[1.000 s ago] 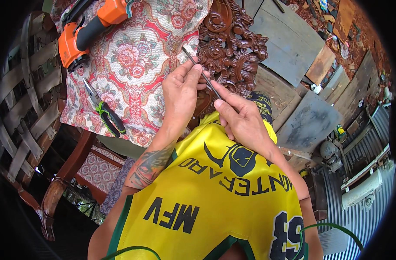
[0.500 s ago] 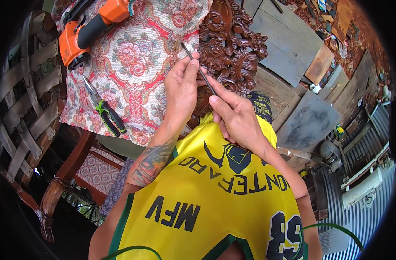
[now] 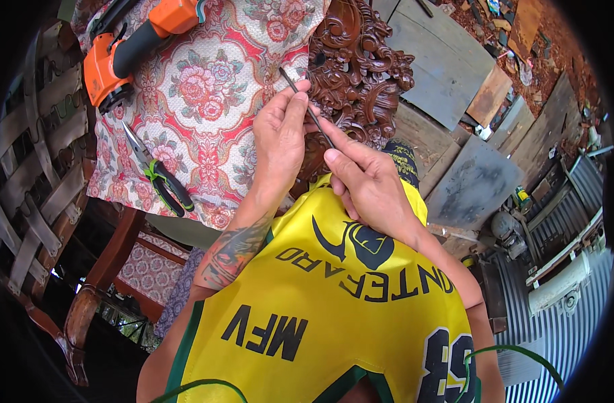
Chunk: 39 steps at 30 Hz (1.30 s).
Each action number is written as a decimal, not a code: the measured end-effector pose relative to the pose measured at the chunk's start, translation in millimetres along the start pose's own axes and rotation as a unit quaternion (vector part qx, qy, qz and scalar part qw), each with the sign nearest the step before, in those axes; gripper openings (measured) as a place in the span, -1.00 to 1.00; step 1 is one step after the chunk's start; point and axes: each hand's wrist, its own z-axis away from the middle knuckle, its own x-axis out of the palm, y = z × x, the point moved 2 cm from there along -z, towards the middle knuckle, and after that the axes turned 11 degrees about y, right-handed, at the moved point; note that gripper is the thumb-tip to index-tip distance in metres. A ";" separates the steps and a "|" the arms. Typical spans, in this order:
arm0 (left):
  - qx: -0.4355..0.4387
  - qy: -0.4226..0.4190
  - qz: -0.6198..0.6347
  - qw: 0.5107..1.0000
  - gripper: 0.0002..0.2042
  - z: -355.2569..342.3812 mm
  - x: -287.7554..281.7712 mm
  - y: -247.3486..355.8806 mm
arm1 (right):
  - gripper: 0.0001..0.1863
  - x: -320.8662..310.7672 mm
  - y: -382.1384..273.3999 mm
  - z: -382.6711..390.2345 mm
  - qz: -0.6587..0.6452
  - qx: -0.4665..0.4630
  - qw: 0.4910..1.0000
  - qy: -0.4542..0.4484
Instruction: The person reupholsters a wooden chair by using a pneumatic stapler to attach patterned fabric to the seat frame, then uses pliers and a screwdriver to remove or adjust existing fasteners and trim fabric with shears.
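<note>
Both hands pinch a thin metal rod (image 3: 307, 109) beside the carved wood (image 3: 357, 70); left hand (image 3: 280, 138) grips its upper part, right hand (image 3: 367, 181) its lower end; pliers (image 3: 157, 172) lie left of the carving.

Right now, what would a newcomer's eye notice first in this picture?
Both hands meet at the centre: the left hand and the right hand pinch a thin dark rod over a carved wooden frame. At upper left, an orange power tool and pliers lie on flowered cloth.
</note>
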 end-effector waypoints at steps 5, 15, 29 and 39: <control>-0.010 -0.009 -0.002 1.000 -0.67 -1.0 -1.6 -0.5 | -0.46 0.8 -3.2 2.1 -0.009 0.015 1.000 -0.003; -0.088 -0.046 0.009 0.995 -0.67 -6.4 -4.0 10.5 | -0.47 5.7 -7.0 -0.3 0.016 -0.028 0.999 0.005; -0.148 -0.102 0.058 0.982 -0.75 -12.7 -16.0 6.8 | -0.49 15.2 -12.0 -6.9 -0.148 0.130 0.980 0.015; -0.179 -0.086 0.043 0.979 -0.74 -13.4 -18.3 8.8 | -0.47 34.0 -10.1 1.3 -0.007 0.018 0.999 0.050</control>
